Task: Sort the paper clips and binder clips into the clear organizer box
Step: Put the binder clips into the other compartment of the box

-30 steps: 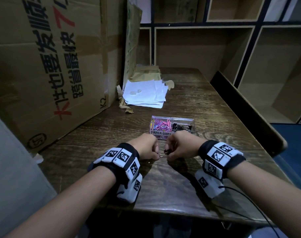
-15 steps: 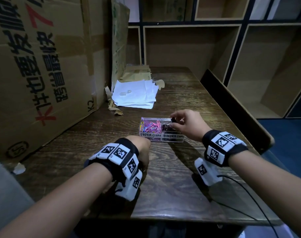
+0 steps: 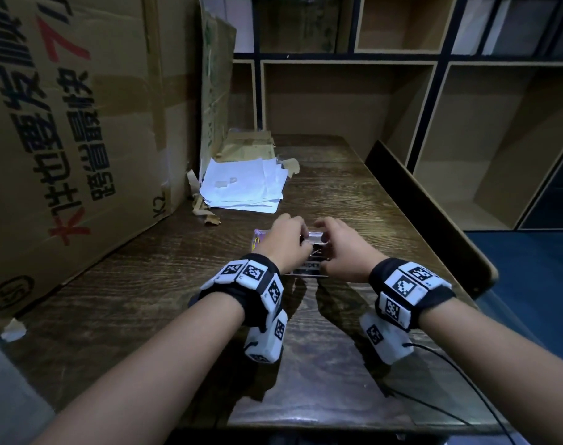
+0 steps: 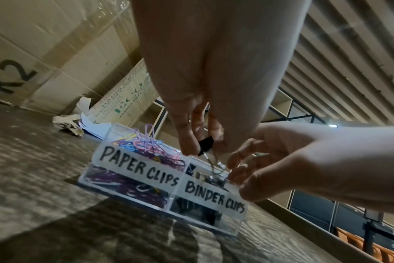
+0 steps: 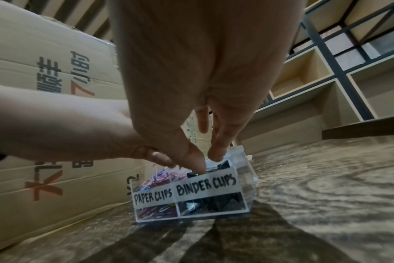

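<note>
The clear organizer box [image 3: 317, 236] sits mid-table, labelled PAPER CLIPS and BINDER CLIPS [image 4: 142, 169]. Coloured paper clips [image 4: 146, 144] fill its left compartment and black binder clips [image 5: 214, 204] its right. My left hand [image 4: 200, 147] pinches a black binder clip [image 4: 206, 144] just above the binder-clip compartment, wire handles hanging down. My right hand [image 5: 206, 162] hovers at the same compartment with loose fingers, fingertips at the rim, nothing visibly held. In the head view both hands [image 3: 301, 244] cover most of the box.
A large printed cardboard box [image 3: 65, 139] stands along the left. A stack of white papers [image 3: 244, 187] and torn cardboard scraps lie behind the organizer. Wooden shelving [image 3: 337, 101] backs the table, and a dark raised board [image 3: 427, 203] runs along the right edge.
My left hand moved from the table's near side forward to the box, carrying a binder clip. My right hand stayed at the binder-clip compartment.
</note>
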The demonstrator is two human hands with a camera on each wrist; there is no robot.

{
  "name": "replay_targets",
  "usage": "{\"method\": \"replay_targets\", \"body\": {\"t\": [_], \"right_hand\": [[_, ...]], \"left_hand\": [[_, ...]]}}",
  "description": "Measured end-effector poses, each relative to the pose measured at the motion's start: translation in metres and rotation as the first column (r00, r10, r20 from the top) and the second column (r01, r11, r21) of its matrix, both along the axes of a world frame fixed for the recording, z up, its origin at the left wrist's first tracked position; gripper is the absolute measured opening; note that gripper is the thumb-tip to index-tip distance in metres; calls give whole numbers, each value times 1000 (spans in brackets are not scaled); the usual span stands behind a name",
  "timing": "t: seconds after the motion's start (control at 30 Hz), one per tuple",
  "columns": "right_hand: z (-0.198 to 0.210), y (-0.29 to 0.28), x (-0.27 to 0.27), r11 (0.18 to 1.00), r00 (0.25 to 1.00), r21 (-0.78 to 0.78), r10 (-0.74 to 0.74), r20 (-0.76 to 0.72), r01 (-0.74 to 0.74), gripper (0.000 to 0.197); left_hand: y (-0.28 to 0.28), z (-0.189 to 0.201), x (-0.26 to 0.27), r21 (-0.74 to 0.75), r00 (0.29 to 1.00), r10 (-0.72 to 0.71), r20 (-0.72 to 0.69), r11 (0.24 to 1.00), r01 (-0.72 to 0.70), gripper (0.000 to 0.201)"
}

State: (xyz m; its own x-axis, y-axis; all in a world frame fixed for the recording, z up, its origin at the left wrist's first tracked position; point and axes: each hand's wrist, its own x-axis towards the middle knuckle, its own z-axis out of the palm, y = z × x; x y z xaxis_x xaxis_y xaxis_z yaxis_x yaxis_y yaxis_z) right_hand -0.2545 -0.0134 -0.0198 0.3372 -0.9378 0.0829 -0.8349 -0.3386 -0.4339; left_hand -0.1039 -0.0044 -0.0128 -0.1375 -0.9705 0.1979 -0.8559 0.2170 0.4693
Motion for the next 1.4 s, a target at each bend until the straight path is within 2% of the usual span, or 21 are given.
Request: {"method": "replay_targets", "body": {"t": [0.07, 0.13, 0.2, 0.3, 0.4, 0.47, 0.53, 0.6, 0.7, 0.77, 0.83, 0.9, 0.97, 1.03, 1.1, 1.17, 1.27, 1.4], "right_hand": [[-1, 0, -2, 999, 998, -21, -25, 55, 26, 82], [-2, -2, -3, 999, 997, -41, -28, 68, 31, 77], [-5, -5, -4, 998, 999, -62, -20, 36, 22, 67], [-9, -10, -3, 995, 998, -102, 4, -60, -10, 57], [-13, -11, 2, 991, 987, -98, 82, -136, -95, 51], [-16, -11, 5, 988, 972, -85, 110, -207, -130, 43], [-16, -10, 6, 988, 961, -92, 93, -262, -120, 37], [-15, -10, 6, 990, 964, -109, 55, -260, -86, 36], [-12, -14, 7, 991, 963, -116, 30, -268, -63, 38], [-13, -15, 8, 996, 945, -71, 24, -326, -49, 43], [-14, -14, 9, 999, 923, 7, 43, -383, -44, 50], [-15, -13, 11, 999, 935, 36, 46, -351, -36, 51], [-12, -13, 11, 999, 959, -40, 3, -283, -15, 49], [-11, -16, 10, 994, 971, -111, -47, -234, 21, 58], [-12, -19, 11, 996, 977, -66, -74, -200, 62, 73], [-15, -23, 12, 996, 970, 31, -78, -228, 87, 81], [-18, -26, 13, 993, 960, 79, -65, -273, 90, 80], [-20, -25, 13, 993, 954, 90, -42, -297, 72, 75]], "left_hand": [[-6, -2, -3, -44, 1000, 4, 2, 999, -4, 17], [-10, -4, 1, -46, 1000, 21, -15, 999, -22, 15], [-10, -6, 6, -37, 999, 24, -33, 999, -25, 12], [-8, -7, 20, -107, 998, 58, -17, 992, -59, 8], [-8, -11, 38, -160, 989, 81, 121, 985, -61, 22], [-7, -17, 48, -64, 975, 34, 219, 998, -21, 36], [-5, -24, 56, 0, 958, -25, 285, 1000, 26, 39], [-2, -28, 60, -9, 927, -57, 372, 998, 65, 36], [7, -30, 59, 12, 857, -98, 507, 994, 107, 48], [11, -30, 55, 41, 840, -127, 527, 991, 124, 55], [12, -31, 52, 105, 841, -165, 515, 986, 129, 59], [11, -28, 48, 141, 859, -177, 481, 982, 124, 61], [8, -21, 46, 71, 905, -127, 405, 992, 108, 58], [4, -17, 44, 5, 942, -42, 332, 999, 43, 64], [0, -19, 45, 64, 932, -12, 361, 998, -12, 75], [-4, -25, 44, 153, 893, -37, 448, 988, -36, 81], [-4, -32, 43, 70, 836, -17, 549, 997, -25, 71], [-1, -34, 42, 33, 851, 5, 525, 999, -26, 58]]}}
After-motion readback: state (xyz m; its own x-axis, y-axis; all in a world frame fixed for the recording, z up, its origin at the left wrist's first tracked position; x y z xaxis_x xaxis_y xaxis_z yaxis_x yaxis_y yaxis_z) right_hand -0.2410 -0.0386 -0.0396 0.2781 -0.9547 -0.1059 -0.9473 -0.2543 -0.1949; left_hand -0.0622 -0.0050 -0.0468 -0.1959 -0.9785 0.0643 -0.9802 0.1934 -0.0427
